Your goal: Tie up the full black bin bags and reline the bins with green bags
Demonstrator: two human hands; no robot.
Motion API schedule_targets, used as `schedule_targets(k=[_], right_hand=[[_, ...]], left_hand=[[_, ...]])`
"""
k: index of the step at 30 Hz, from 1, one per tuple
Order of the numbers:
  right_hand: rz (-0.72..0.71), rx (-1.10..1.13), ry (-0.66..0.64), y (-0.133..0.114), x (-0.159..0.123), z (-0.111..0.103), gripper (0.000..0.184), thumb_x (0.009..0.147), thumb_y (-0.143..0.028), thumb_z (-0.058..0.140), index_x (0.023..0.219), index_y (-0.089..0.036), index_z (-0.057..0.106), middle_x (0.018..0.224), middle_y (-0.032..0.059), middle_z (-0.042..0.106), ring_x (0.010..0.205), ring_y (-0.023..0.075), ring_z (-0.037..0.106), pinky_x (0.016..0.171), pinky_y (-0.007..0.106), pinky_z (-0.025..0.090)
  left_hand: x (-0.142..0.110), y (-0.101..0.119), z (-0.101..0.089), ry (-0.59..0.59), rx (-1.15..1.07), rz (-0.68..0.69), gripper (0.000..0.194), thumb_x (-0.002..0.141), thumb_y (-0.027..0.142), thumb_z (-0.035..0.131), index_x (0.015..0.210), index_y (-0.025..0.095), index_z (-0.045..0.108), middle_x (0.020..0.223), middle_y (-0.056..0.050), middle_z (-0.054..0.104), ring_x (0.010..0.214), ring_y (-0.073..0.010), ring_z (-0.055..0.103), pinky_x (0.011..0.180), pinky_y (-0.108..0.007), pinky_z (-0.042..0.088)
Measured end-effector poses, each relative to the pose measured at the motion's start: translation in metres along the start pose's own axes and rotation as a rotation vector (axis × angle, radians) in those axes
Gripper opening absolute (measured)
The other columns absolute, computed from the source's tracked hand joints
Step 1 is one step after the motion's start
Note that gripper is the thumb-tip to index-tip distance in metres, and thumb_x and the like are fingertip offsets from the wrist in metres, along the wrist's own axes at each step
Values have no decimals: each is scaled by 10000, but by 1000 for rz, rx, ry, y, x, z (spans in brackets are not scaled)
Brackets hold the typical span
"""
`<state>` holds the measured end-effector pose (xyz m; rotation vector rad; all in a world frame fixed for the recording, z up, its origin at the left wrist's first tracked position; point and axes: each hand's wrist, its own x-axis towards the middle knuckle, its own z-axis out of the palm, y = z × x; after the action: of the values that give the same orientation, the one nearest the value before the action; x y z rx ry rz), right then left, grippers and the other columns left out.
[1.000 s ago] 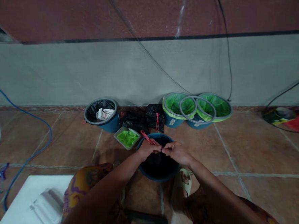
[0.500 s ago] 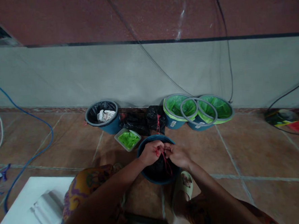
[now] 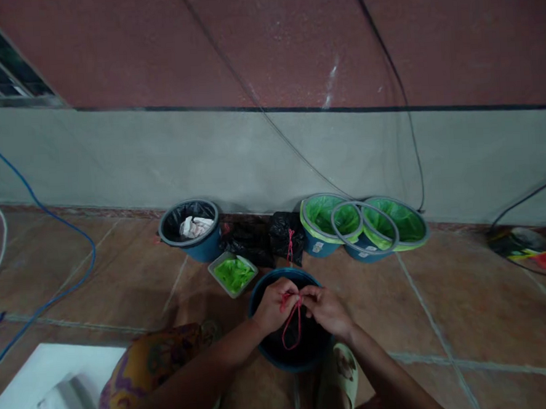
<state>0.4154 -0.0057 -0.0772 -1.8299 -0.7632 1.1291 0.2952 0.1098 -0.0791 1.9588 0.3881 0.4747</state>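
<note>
A blue bin (image 3: 269, 354) lined with a black bag (image 3: 304, 344) stands on the tiled floor right in front of me. Over its mouth my left hand (image 3: 272, 306) and my right hand (image 3: 324, 310) meet, both with fingers pinched on a red drawstring (image 3: 291, 324). The string hangs down between them in a loop over the bag.
Against the wall stand a blue bin (image 3: 190, 229) with a black liner and white paper, two tied black bags (image 3: 269, 238), and several bins with green liners (image 3: 363, 227). A small tray of green bags (image 3: 233, 273) lies near my left hand. Cables (image 3: 57, 227) run over the floor at left.
The red string, held taut and short a second ago, now hangs as a loop between my hands. The view has tilted upward, showing more wall.
</note>
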Motion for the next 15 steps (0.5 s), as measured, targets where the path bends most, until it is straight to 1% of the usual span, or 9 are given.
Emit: schedule_targets(k=[2,4,6,10,12,15], right_hand=[[-45,-127,44,-1,-2,-2,220,836,-337,463,810,-201,634,627,-16,581,526,117,518,548,245,389],[-127,-252,105,-3,-3,-3,208,840,-310,457,798,-210,634,677,3,616,619,141,570,620,263,418],[-149,-262,104,-3,-4,-4,207,845,-321,457,815,-211,630,714,12,626,666,154,595,643,275,437],[-29,24,-16,0,-2,-1,276,830,-405,482,941,-194,622,738,10,619,623,145,595,554,261,452],[-26,151,-28,1,1,1,302,775,-418,564,951,-180,626,756,13,631,625,134,585,551,253,450],[-42,255,-3,3,4,1,318,694,-425,673,883,-171,638,717,2,619,591,110,540,538,239,423]], left_hand=[[0,-3,0,-16,-5,-1,89,813,142,560,734,170,589,726,5,575,709,-121,541,687,-243,420],[0,-4,0,-26,1,-6,93,816,143,559,732,169,590,720,6,571,709,-121,538,685,-242,416],[-1,-4,0,-28,8,-14,96,819,144,554,729,167,577,720,7,563,703,-118,531,681,-241,411],[-1,-2,-2,-26,13,-18,110,829,144,529,723,170,548,726,6,547,704,-118,518,680,-242,401],[-1,0,-3,-37,7,-19,117,827,138,519,716,172,538,725,5,543,710,-121,515,687,-246,399],[-1,1,-3,-48,-10,-20,110,814,129,516,715,172,534,722,7,533,708,-122,508,691,-249,393]])
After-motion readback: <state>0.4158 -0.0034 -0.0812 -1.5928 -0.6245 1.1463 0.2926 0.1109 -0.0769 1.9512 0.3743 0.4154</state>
